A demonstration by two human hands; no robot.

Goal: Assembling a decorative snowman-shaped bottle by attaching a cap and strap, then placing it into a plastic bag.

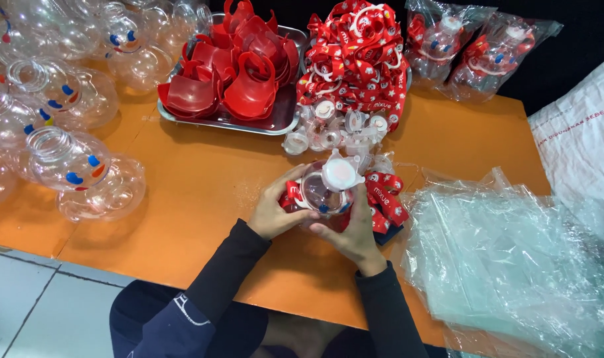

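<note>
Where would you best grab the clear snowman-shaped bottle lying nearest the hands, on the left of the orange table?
Probably at the waist of the clear bottle, coming from above. It lies on its side, and the narrowing between its two rounded bulbs gives fingers a natural seat, while the bulbs look wide and slippery. The ribbed neck at its upper-left end is a smaller alternative. Both the left hand and right hand are busy holding another bottle.

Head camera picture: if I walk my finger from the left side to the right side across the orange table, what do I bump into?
Clear round bottles → metal tray of red plastic pieces → left hand → bottle with white cap held in both hands → right hand → pile of clear plastic bags → white sack.
</note>
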